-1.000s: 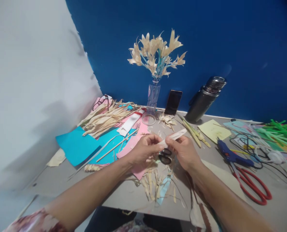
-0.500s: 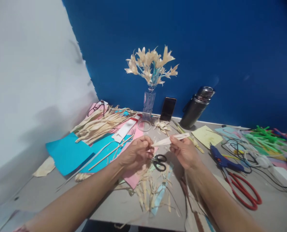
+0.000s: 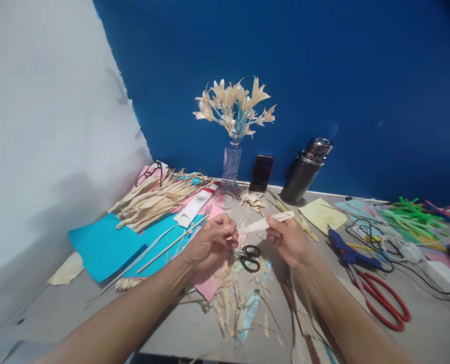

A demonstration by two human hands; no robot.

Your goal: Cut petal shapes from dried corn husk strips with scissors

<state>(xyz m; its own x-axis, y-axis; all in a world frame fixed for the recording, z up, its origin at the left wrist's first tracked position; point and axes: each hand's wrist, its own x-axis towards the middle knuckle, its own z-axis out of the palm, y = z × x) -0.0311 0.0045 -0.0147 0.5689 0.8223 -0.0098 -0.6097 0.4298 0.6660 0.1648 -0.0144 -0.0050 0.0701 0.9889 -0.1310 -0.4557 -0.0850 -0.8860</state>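
Observation:
My right hand (image 3: 290, 239) pinches a pale, pointed dried-leaf strip (image 3: 267, 222) that slants up to the right above the table. My left hand (image 3: 212, 242) hovers just left of the strip's tip with its fingers curled in; whether anything is in them I cannot make out. Below and between the hands lie small black scissors (image 3: 249, 257) on a litter of pale leaf scraps (image 3: 237, 303) and pink paper.
A vase of dried-leaf flowers (image 3: 233, 119), a phone (image 3: 262, 173) and a dark flask (image 3: 304, 170) stand at the blue wall. Leaf strips (image 3: 154, 194) and blue paper (image 3: 103, 245) lie left. A blue glue gun (image 3: 346, 247), red scissors (image 3: 384, 301), cables and green stems (image 3: 412, 215) lie right.
The hands have come apart: the left one has let go of the strip's tip and dropped slightly, while the right one keeps hold. The view shifted so the vase sits lower.

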